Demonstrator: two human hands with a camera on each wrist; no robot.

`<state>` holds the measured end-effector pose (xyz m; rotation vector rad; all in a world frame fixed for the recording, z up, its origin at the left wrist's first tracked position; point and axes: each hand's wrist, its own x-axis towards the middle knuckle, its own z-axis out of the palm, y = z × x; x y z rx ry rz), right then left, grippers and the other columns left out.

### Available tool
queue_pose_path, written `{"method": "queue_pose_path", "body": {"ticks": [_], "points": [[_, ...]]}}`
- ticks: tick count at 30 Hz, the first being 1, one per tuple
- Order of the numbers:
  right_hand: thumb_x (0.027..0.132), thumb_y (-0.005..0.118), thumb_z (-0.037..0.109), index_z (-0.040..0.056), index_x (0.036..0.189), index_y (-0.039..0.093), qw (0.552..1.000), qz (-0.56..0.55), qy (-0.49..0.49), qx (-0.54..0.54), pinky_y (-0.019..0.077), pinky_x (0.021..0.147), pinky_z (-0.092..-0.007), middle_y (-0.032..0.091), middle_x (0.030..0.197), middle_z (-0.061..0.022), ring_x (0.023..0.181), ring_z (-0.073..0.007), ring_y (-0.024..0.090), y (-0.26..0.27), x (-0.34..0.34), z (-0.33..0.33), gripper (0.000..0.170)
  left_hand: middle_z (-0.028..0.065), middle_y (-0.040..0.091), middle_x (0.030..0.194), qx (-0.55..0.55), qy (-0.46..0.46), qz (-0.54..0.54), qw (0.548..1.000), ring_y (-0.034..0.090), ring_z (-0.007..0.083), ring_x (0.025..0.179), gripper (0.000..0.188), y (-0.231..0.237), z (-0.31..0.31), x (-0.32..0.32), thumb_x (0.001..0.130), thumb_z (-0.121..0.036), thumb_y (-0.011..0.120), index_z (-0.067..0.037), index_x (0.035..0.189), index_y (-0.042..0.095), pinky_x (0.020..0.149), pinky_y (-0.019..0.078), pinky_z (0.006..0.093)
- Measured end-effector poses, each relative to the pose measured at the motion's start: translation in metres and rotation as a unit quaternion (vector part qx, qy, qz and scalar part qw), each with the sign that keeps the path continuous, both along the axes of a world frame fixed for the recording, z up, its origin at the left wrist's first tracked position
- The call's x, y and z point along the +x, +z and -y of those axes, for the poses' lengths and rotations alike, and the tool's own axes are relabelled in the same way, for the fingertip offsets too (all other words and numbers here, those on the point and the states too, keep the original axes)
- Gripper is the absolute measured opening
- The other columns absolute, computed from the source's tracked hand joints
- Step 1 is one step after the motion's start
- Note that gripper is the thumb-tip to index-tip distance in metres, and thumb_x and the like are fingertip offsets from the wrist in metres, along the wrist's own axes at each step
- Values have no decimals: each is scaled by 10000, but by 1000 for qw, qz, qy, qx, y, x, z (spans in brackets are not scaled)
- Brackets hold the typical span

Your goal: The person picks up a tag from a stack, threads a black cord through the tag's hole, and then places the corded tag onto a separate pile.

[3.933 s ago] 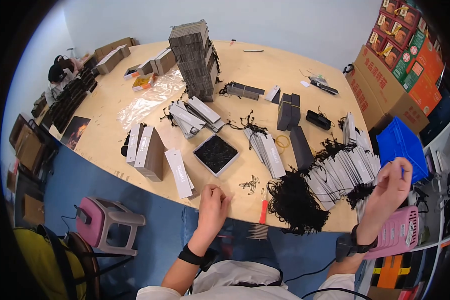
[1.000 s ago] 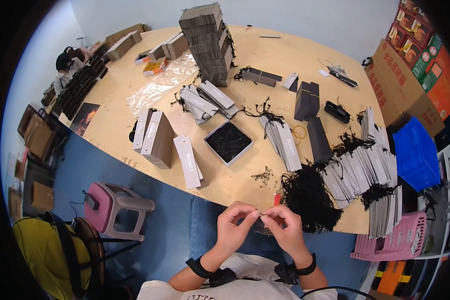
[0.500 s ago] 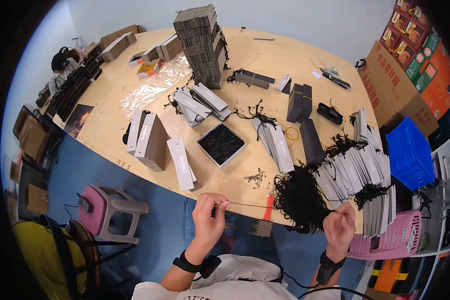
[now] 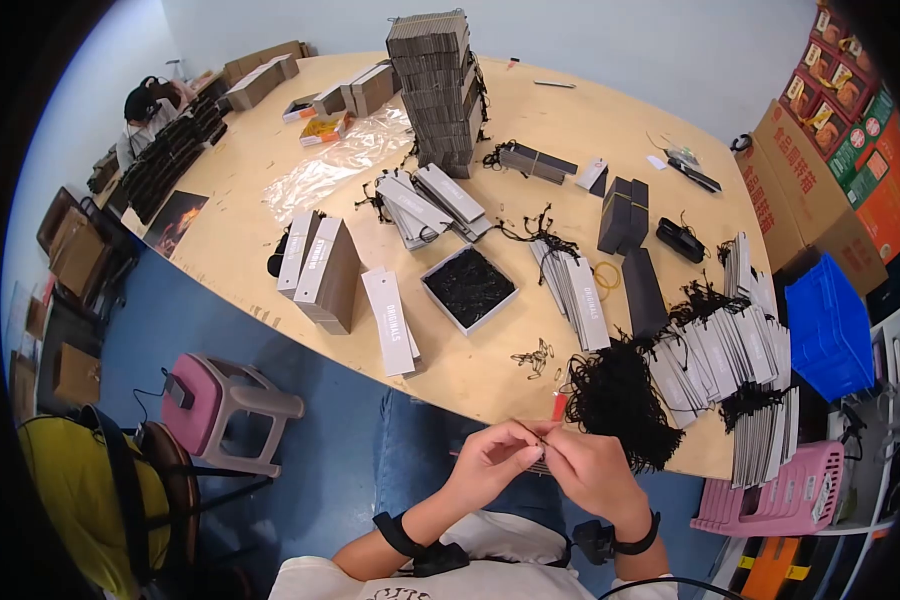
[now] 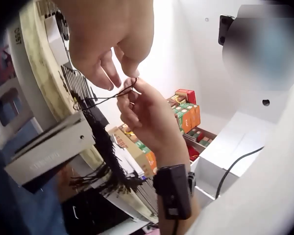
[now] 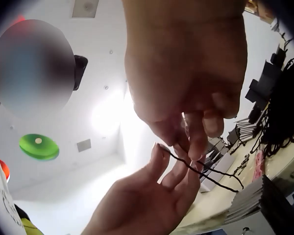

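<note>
Looking down past the near edge of the counter (image 4: 460, 365), we find 2 hands brought together at the fingertips. The left hand (image 4: 490, 465) pinches a thin black cord (image 6: 206, 177) between thumb and fingers, nearly closed on it; the right hand (image 4: 598, 470) pinches the same cord from the other side with bent fingers — they overlap so much that we cannot tell exactly which fingertip presses where. From there the cord runs in 2 strands toward a stack of grey cards (image 5: 49, 154) just below the hands; whether it passes through a card, we cannot tell. Near the right hand we see a tangled mass of black cords (image 4: 620, 400) on the counter, and just beside it a red-handled tool (image 4: 559, 407), partly hidden. Farther in lie small metal pins (image 4: 535, 357), and behind them sits a white box (image 4: 494, 313) filled with black pieces. To its left we see overlapping cards marked ORIGINALS (image 4: 390, 320); to the right, beyond the tangle, fanned rows of cards (image 4: 720, 355). At the back — well apart from the hands — stands a tall tower of bundled cards (image 4: 432, 90).
</note>
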<state>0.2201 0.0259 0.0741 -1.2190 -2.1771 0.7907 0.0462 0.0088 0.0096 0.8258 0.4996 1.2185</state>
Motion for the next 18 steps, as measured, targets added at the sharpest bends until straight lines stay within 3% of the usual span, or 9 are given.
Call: {"method": "queue_pose_path", "body": {"ticks": [4, 14, 17, 18], "points": [[898, 608, 167, 53, 836, 601, 999, 21, 31, -3, 463, 527, -412, 613, 690, -129, 598, -328, 608, -2, -2, 5, 130, 159, 665, 1150, -18, 33, -67, 997, 619, 188, 1068, 38, 9, 0, -7, 961, -18, 604, -5, 996, 607, 956, 487, 353], [897, 618, 179, 63, 839, 612, 999, 13, 45, -19, 463, 544, -413, 606, 699, -134, 626, -333, 607, -7, -2, 7, 130, 121, 680, 1038, -24, 65, -51, 996, 631, 177, 1018, 36, 14, -4, -14, 951, -17, 615, -8, 984, 604, 946, 485, 335], [876, 669, 160, 63, 899, 641, 998, -1, 57, -12, 466, 541, -359, 618, 736, -105, 611, -262, 614, -6, 2, 5, 103, 124, 680, 1040, -24, 48, -50, 997, 632, 179, 1018, 35, 14, -4, -20, 950, -10, 613, -6, 983, 602, 944, 486, 338], [863, 696, 141, 66, 936, 655, 996, -61, 24, -65, 457, 543, -321, 621, 768, -74, 608, -200, 603, 0, 4, 4, 113, 123, 679, 1038, -12, 25, -56, 998, 633, 178, 1013, 33, 14, -4, -22, 950, -8, 612, -3, 982, 605, 939, 489, 338]]}}
